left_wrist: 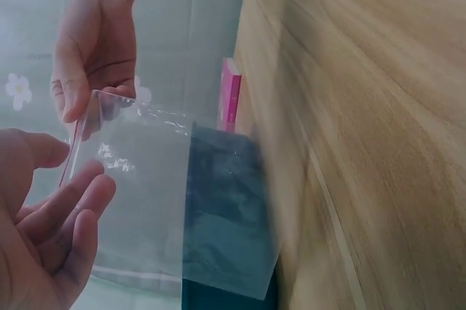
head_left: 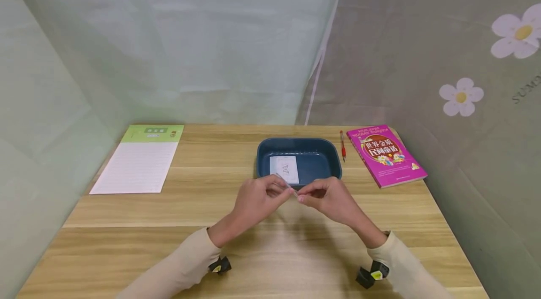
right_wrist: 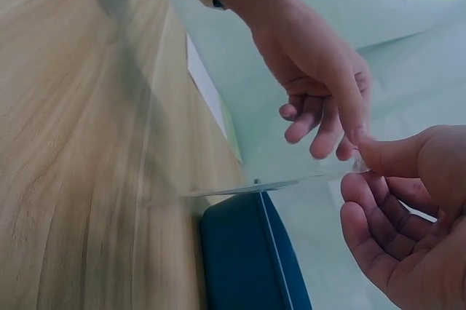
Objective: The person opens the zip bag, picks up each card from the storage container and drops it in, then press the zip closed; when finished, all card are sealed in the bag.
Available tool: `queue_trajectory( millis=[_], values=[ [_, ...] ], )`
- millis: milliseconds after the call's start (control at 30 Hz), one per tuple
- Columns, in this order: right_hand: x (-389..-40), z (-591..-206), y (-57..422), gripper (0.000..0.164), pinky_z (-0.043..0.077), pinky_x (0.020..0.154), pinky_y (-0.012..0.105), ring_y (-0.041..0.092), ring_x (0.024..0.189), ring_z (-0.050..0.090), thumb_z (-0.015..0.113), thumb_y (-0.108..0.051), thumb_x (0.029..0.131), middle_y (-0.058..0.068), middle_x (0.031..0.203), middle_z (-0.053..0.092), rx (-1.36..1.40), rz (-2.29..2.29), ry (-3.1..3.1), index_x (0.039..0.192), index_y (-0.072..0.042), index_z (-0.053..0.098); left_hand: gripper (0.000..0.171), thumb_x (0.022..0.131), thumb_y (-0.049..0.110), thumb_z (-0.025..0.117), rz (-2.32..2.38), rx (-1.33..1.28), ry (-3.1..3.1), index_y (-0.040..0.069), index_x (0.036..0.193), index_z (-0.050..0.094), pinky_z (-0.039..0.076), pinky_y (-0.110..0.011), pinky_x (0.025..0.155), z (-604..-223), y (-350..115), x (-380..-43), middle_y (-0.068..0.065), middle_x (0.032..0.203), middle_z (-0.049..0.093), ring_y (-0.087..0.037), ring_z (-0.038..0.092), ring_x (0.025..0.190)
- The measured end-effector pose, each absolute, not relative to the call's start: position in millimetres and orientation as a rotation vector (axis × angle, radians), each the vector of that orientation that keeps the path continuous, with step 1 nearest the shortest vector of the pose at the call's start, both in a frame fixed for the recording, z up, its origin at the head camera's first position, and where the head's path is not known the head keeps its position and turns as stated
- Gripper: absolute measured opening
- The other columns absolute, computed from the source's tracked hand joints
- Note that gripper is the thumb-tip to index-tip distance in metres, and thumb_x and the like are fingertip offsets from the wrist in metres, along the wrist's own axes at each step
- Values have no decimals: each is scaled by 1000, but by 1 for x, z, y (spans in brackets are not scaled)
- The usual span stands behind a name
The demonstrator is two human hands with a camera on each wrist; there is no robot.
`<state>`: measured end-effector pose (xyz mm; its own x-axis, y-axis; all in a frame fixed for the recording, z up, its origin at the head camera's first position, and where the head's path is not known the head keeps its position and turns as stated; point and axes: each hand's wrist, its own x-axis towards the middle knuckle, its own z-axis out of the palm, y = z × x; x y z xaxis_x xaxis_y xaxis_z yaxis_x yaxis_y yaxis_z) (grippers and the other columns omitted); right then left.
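Between the two hands hangs a clear plastic zip bag (left_wrist: 145, 172) with a red line along its top edge. My left hand (head_left: 255, 200) pinches that top edge between thumb and fingers. Close beside it, my right hand (head_left: 334, 199) pinches the same edge near a corner, thumb against the fingers. From the side, in the right wrist view, the bag (right_wrist: 298, 181) shows as a thin flat sheet. Just beyond the hands stands a dark blue tray (head_left: 319, 167), and a pale card (head_left: 285, 169) with a butterfly picture lies inside it.
A lined writing pad (head_left: 133, 167) with a green header lies at the left of the wooden table (head_left: 203, 210). Right of the tray lie a red pen (head_left: 343, 146) and a pink book (head_left: 386, 156). Fabric walls (head_left: 211, 45) enclose the table's back and sides.
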<state>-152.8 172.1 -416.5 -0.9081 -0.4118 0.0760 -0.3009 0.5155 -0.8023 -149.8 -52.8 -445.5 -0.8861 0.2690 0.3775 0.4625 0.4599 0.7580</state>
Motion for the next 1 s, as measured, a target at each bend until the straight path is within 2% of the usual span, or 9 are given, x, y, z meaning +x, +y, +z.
queue_trajectory(
  millis=[100,300,500,633,733,833,1000],
  values=[
    [-153,-418,172,7,55,63,27,12,70,64,80,-20,90,-7,80,73,-630,-1373,2617,94,-15,82,8,90,23,78,-1572,-613,-2523,15,90,75,56,-21,65,-443,-52,-150,6,80,77,-4,72,71],
    [-153,-421,169,9,54,61,27,11,67,63,75,-19,93,0,79,73,-677,-1408,2579,91,-11,79,5,92,14,73,-1913,-524,-2543,9,91,74,52,-25,58,-441,-52,-151,-1,80,76,-18,73,70],
    [-152,-424,165,15,48,56,24,11,63,59,73,-24,95,-6,73,69,-675,-1385,2585,85,-14,78,11,93,7,66,-1943,-533,-2552,11,88,74,53,-25,58,-439,-51,-149,2,80,74,-15,72,70],
    [-151,-426,165,13,51,59,25,10,67,62,74,-24,95,-8,77,72,-684,-1379,2593,93,-13,80,12,94,5,64,-1958,-539,-2547,10,88,73,54,-25,58,-439,-50,-148,2,79,74,-15,73,72],
    [-149,-426,163,11,56,66,26,8,72,66,74,-20,95,-7,84,75,-702,-1362,2605,99,-12,80,11,94,6,65,-1954,-542,-2550,10,88,73,54,-25,58,-439,-50,-147,2,77,74,-14,73,71],
    [-149,-424,161,10,58,69,27,7,75,68,73,-18,95,-7,87,76,-737,-1337,2621,99,-13,80,13,95,8,63,-1936,-524,-2568,11,88,74,49,-22,55,-439,-50,-146,3,76,74,-16,73,72],
    [-149,-423,157,8,58,70,26,5,75,68,73,-16,95,-8,85,75,-757,-1329,2634,97,-13,80,22,101,29,64,-1862,-491,-2621,13,90,75,49,-24,57,-439,-49,-145,7,73,73,-20,73,74]
  ],
)
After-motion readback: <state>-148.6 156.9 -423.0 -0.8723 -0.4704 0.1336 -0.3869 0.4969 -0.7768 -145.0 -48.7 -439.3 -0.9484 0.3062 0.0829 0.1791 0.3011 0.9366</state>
